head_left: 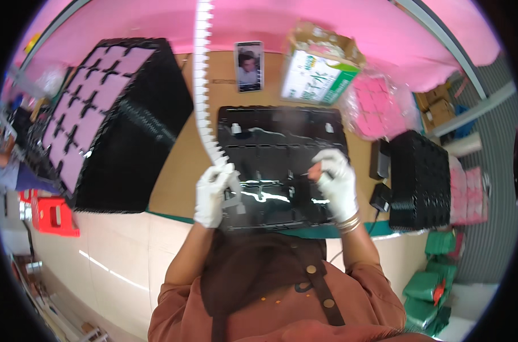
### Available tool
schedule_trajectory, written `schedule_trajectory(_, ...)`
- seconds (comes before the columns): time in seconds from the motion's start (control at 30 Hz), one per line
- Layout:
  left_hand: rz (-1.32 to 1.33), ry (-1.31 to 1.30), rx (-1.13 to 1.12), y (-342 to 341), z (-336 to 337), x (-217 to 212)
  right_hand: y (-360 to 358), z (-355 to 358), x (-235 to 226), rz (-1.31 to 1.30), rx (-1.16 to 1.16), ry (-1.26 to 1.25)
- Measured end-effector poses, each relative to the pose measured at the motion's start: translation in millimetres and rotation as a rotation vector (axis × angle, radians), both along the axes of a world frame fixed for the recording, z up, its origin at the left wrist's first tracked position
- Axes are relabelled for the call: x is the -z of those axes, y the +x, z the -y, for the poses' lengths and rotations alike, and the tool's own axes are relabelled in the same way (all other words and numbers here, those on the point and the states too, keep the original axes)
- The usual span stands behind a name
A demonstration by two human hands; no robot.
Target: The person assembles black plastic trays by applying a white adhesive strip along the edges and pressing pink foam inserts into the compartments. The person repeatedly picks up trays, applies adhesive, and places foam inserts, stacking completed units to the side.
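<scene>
My left hand pinches the near end of a white notched strip that runs up and away from it. My right hand is curled over the right part of the black tray, fingertips drawn together; can't tell if anything's between them. Tray's on the desk, under and between both hands, two white tabs beyond them. Probably at the tab-sticking step; next move likely calls for steadying the strip left, precise fingertip placement right.
</scene>
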State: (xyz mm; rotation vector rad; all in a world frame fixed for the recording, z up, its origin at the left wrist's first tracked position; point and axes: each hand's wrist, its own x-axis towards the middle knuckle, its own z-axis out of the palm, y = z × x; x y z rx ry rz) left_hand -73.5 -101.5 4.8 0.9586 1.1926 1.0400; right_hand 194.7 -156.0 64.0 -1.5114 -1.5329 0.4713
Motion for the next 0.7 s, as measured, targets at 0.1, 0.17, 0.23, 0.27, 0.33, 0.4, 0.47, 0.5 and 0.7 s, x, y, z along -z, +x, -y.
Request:
schedule_trajectory(0.1, 0.051, 0.012, -0.020, 3, 5, 15, 101, 27, 29, 0.154, 0.038, -0.187)
schedule_trajectory(0.17, 0.037, 0.006, -0.038, 3, 7, 17, 116, 45, 36, 0.226, 0.022, -0.362)
schedule_trajectory(0.23, 0.003, -0.012, -0.048, 4, 6, 19, 108, 56, 40, 0.390, -0.022, -0.393)
schedule_trajectory(0.27, -0.013, -0.019, -0.053, 5, 5, 19, 98, 63, 46, 0.432, 0.054, -0.404)
schedule_trajectory(0.33, -0.005, -0.029, -0.027, 3, 5, 24, 84, 64, 65, 0.526, 0.184, -0.356)
schedule_trajectory(0.4, 0.001, -0.035, -0.004, 1, 5, 27, 81, 70, 64, 0.447, 0.200, -0.316)
schedule_trajectory(0.47, 0.004, -0.024, -0.025, 1, 6, 26, 79, 69, 65, 0.401, 0.269, -0.309)
schedule_trajectory(0.5, 0.007, -0.024, -0.032, 3, 7, 26, 80, 69, 68, 0.391, 0.284, -0.315)
schedule_trajectory(0.7, 0.055, 0.002, -0.090, 9, 8, 23, 84, 69, 62, 0.505, 0.210, -0.334)
